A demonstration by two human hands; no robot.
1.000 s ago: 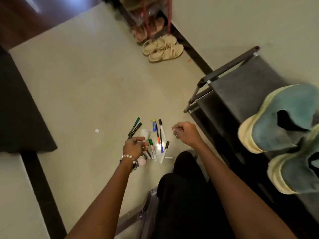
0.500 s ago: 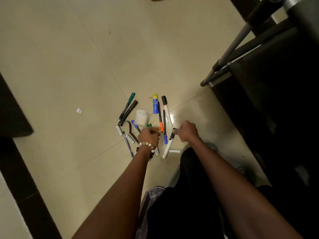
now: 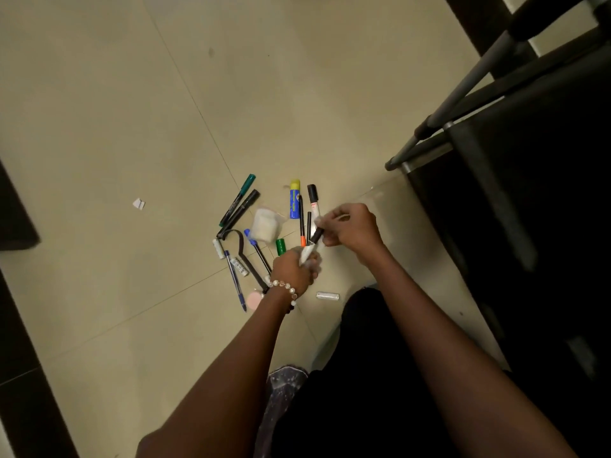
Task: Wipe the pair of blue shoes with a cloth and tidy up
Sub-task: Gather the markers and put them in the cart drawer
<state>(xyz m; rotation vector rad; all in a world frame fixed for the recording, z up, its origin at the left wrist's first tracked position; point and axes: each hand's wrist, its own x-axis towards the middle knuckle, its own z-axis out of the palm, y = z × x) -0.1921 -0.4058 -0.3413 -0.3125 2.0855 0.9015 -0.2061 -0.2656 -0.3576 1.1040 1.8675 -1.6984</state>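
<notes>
The blue shoes are out of view. Both hands meet over a scatter of pens on the tiled floor. My left hand (image 3: pixel 294 269), with a bead bracelet at the wrist, is closed around the white body of a marker (image 3: pixel 310 247). My right hand (image 3: pixel 350 228) pinches the same marker at its black cap end. A crumpled white wad (image 3: pixel 266 224) lies among the pens just left of the hands; I cannot tell whether it is a cloth.
On the floor lie several markers and pens (image 3: pixel 239 203), a blue-and-yellow glue stick (image 3: pixel 295 200), a green cap (image 3: pixel 280 246), a small white cylinder (image 3: pixel 327 295) and a paper scrap (image 3: pixel 139 203). A dark shoe rack (image 3: pixel 463 90) stands at the right. My dark-clothed knee (image 3: pixel 380 358) is below.
The view has tilted down, so the shoes on the rack have left the frame. The right hand lifted a white marker off the floor and the left hand closed on its body.
</notes>
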